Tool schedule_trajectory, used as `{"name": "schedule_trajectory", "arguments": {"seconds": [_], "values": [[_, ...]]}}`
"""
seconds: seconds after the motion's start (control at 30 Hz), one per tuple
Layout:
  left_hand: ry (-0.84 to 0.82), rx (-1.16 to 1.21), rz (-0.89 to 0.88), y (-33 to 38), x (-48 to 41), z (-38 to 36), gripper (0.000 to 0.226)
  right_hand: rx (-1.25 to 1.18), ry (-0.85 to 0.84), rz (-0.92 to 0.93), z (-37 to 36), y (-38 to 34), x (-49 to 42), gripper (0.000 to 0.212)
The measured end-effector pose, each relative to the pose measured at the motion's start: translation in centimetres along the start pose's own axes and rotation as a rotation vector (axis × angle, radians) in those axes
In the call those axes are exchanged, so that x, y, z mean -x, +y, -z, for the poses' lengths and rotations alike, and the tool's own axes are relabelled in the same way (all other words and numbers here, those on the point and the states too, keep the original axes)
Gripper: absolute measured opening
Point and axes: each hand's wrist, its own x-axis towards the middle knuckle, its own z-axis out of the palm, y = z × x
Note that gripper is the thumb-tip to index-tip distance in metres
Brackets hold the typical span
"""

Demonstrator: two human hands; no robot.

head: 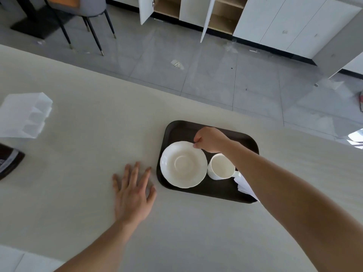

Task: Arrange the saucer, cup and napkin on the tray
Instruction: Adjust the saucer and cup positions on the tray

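Tray [212, 193]: dark, on pale table [78, 173].
Saucer [183, 164]: on tray, left of cup [222, 169].
Napkin [244, 186]: beside cup, partly hidden.
Right hand [210, 139]: fingers pinching saucer rim.
Left hand [132, 191]: flat on table, fingers spread.

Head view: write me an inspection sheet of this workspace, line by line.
Surface: pale table; dark tray lies on it near the far edge.
Job's things: white saucer on the tray's left part; empty cup upright beside it on the right; napkin at the tray's right end, partly hidden by the forearm.
Clutter: white paper bag and a dark object at the table's left edge.
Grippers: right hand has its fingers at the saucer's far rim; left hand lies flat on the table, holding nothing.
Cables: nothing seen.
Surroundings: grey tiled floor, chair, white cabinets with open doors.
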Motion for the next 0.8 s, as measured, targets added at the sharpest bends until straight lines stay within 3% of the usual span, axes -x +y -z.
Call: {"name": "schedule_trajectory", "arguments": {"seconds": [0.23,0.47,0.8], "values": [[0.017,-0.003,0.001,-0.2,0.1,0.0,0.055,-0.022,-0.010,0.044,-0.7,-0.2,-1.3,0.013],[0.026,-0.021,-0.004,-0.3,0.0,-0.2,0.054,-0.192,0.027,0.058,-0.6,0.5,-2.0,0.008],[-0.020,-0.049,0.007,-0.3,0.0,0.0,0.053,-0.371,0.057,-0.080,-0.4,2.1,-2.9,0.009]]}}
